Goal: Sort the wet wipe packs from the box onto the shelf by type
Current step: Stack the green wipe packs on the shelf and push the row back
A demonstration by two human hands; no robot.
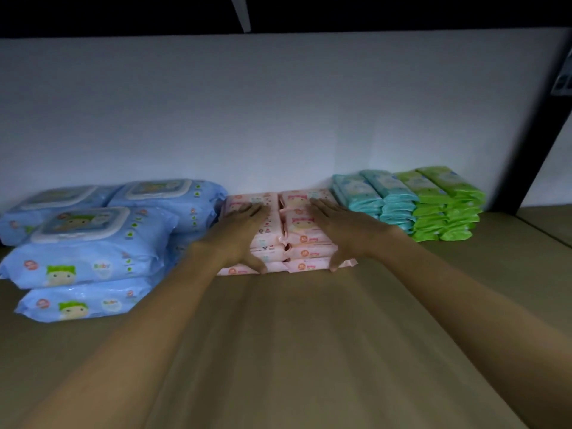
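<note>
Tan shelf; both hands flat, fingers straight, on pink packs; blue packs read "Baby".

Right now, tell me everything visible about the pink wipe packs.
The pink wipe packs are soft plastic pouches with cartoon prints, laid flat in two side-by-side stacks on the shelf, between the blue packs and teal packs. The left hand and right hand rest on the stacks, fingers straight, thumbs against the front edges.
</note>
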